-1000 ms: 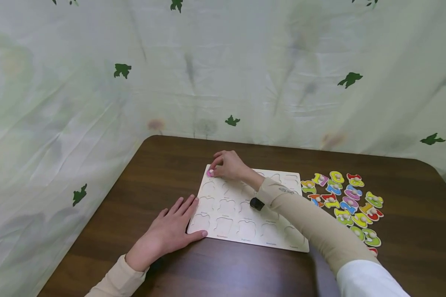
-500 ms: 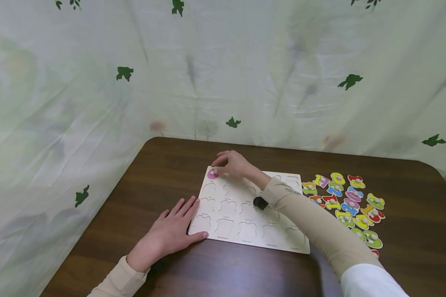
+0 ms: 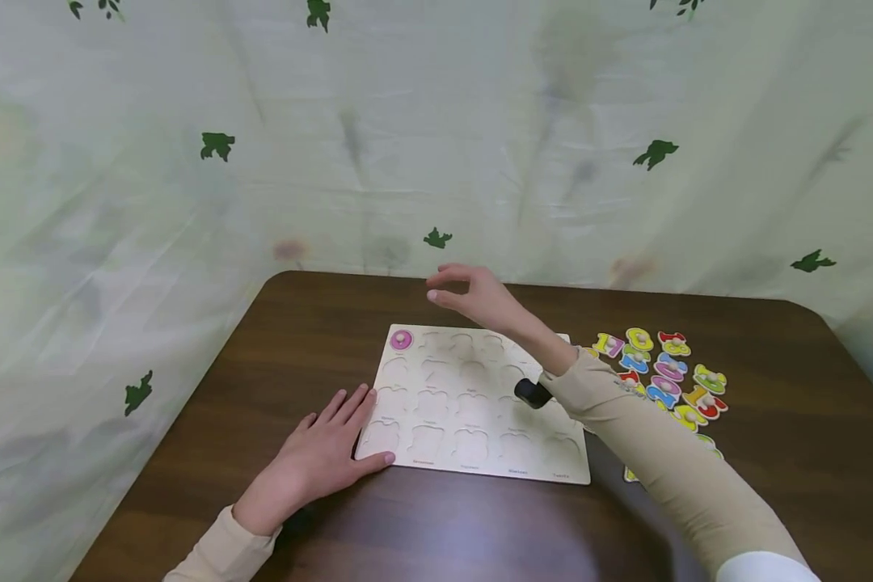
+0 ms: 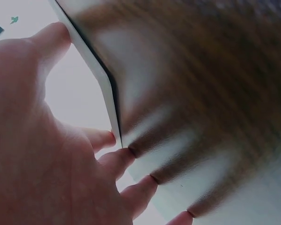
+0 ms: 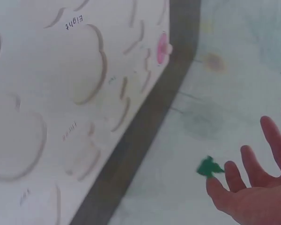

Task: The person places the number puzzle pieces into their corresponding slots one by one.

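Note:
A white puzzle board (image 3: 447, 412) with number-shaped recesses lies on the brown table. In its far left corner sits a pink round puzzle piece (image 3: 402, 339) with a small knob, also visible as a pink piece (image 5: 162, 48) in the right wrist view. My left hand (image 3: 316, 453) rests at the board's left edge, fingers spread and thumb on the near corner; the left wrist view shows the hand (image 4: 70, 140) against that edge. Above the board's far side hovers my right hand (image 3: 476, 299), fingers loosely bent and holding nothing; the right wrist view shows the hand (image 5: 257, 187) apart from the board.
Several colourful number pieces (image 3: 671, 368) with knobs lie in a cluster right of the board, partly hidden by the right sleeve (image 3: 655, 453). A black wrist device (image 3: 533, 394) hangs under the right forearm. A pale curtain (image 3: 516, 145) with green bird shapes stands behind the table.
My right hand has let go of the pink piece, then lifted up and to the right, away from it. The left hand stays on the board's edge. The head view has shifted slightly.

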Action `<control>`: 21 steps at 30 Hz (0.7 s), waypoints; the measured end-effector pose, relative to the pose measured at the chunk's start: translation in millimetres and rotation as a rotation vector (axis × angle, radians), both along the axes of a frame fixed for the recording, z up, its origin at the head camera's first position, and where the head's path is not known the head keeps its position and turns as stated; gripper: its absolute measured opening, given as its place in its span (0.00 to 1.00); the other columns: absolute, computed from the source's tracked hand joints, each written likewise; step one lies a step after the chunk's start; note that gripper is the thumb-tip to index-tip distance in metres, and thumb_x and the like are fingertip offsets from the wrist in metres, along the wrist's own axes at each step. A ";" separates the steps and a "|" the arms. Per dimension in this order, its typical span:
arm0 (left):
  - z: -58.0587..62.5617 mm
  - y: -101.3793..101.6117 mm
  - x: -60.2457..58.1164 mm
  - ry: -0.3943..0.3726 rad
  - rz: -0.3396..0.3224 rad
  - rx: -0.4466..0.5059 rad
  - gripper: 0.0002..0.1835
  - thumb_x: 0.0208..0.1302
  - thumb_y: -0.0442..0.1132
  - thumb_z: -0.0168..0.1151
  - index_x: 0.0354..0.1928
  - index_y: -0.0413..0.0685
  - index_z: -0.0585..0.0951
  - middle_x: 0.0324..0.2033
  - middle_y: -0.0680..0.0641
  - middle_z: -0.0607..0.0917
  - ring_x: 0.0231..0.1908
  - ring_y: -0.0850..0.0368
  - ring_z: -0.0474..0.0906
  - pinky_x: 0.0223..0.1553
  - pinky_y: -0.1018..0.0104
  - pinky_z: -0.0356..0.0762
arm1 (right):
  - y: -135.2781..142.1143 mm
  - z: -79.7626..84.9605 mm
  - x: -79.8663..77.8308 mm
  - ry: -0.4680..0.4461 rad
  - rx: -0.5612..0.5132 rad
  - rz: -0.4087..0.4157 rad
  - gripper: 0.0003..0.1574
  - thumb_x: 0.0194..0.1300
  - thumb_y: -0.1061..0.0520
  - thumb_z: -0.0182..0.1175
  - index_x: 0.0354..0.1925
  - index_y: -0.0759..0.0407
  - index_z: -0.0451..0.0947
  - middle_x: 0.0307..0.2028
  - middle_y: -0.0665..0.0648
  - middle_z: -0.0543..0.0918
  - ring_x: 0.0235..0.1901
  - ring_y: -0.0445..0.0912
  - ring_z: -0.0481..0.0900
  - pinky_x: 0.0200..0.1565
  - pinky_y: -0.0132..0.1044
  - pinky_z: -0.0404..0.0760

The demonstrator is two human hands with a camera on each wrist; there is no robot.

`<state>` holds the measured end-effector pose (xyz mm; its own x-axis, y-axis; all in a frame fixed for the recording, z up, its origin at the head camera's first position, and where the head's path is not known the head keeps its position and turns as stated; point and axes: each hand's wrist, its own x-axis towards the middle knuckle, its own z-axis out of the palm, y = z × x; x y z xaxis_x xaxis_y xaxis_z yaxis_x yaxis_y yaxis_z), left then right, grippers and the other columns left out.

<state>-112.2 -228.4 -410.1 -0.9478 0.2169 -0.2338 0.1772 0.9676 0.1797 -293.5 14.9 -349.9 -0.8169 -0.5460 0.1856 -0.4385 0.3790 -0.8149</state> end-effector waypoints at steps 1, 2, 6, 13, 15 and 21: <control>0.1 0.1 -0.2 0.002 -0.003 -0.001 0.53 0.60 0.74 0.52 0.77 0.48 0.54 0.76 0.45 0.52 0.74 0.40 0.48 0.63 0.30 0.54 | 5.1 4.0 2.8 0.009 -0.008 -0.001 0.20 0.69 0.51 0.63 0.55 0.57 0.82 0.66 0.56 0.72 0.69 0.47 0.63 0.66 0.46 0.63; 0.5 0.3 -0.3 0.002 -0.006 -0.002 0.53 0.60 0.74 0.52 0.77 0.47 0.54 0.76 0.44 0.52 0.74 0.40 0.48 0.62 0.30 0.55 | 10.4 8.2 5.8 0.017 -0.017 0.004 0.20 0.69 0.50 0.62 0.56 0.57 0.81 0.66 0.56 0.72 0.69 0.47 0.63 0.66 0.46 0.63; -0.7 1.1 -0.1 0.009 -0.016 0.003 0.54 0.60 0.75 0.51 0.77 0.47 0.54 0.76 0.44 0.52 0.74 0.39 0.48 0.62 0.31 0.55 | 32.0 23.3 20.9 0.028 -0.033 0.015 0.22 0.71 0.47 0.60 0.58 0.54 0.79 0.67 0.52 0.71 0.69 0.44 0.62 0.66 0.46 0.63; -1.2 -2.4 -5.1 0.020 -0.032 0.004 0.54 0.60 0.76 0.50 0.77 0.47 0.54 0.76 0.43 0.53 0.73 0.37 0.49 0.62 0.30 0.55 | 70.8 41.6 50.4 0.049 0.009 -0.022 0.26 0.71 0.40 0.57 0.62 0.47 0.76 0.68 0.45 0.68 0.69 0.41 0.61 0.68 0.46 0.60; -0.9 -2.6 -7.4 0.015 -0.037 0.004 0.54 0.60 0.76 0.49 0.77 0.47 0.53 0.76 0.43 0.52 0.73 0.37 0.49 0.62 0.30 0.55 | 84.0 45.4 58.3 0.053 0.046 -0.047 0.27 0.71 0.38 0.56 0.63 0.45 0.74 0.68 0.44 0.68 0.69 0.41 0.61 0.67 0.48 0.61; 3.7 -8.2 -9.7 0.006 -0.039 0.002 0.55 0.60 0.76 0.50 0.77 0.46 0.53 0.76 0.42 0.52 0.73 0.36 0.49 0.61 0.29 0.55 | 118.6 56.0 78.9 0.056 0.116 -0.114 0.28 0.70 0.37 0.57 0.64 0.42 0.74 0.67 0.42 0.68 0.69 0.43 0.61 0.65 0.51 0.63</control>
<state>-121.9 -236.6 -406.5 -0.9399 0.2542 -0.2281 0.2158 0.9596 0.1804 -214.5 133.5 -293.9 -0.8651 -0.4707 0.1737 -0.4305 0.5187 -0.7386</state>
